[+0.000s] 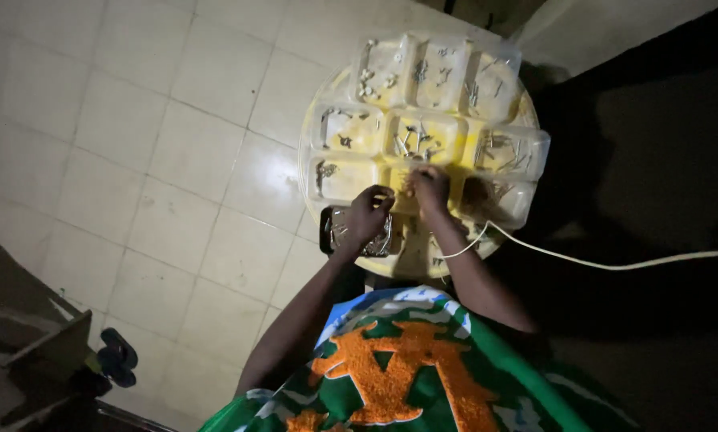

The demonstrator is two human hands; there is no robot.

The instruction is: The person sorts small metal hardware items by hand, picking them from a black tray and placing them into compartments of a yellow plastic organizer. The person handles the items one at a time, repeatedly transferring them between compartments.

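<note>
Head view: a clear compartment tray (423,112) holding small screws is seen on a round yellow desk (315,120) in the upper middle of the frame. The left hand (369,214) and right hand (428,186) are pinched together over the tray's lower middle compartment, seemingly on a small screw (400,193); the grip cannot be told for certain. A white cable (615,264) is draped across the right forearm, so a snag could probably tip the tray. In the dim light, a screw could be dropped unseen.

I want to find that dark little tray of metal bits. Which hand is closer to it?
Left. The left hand is right over the small dark tray of metal bits; the right hand is further off, up over the clear plastic compartment organiser.
</note>
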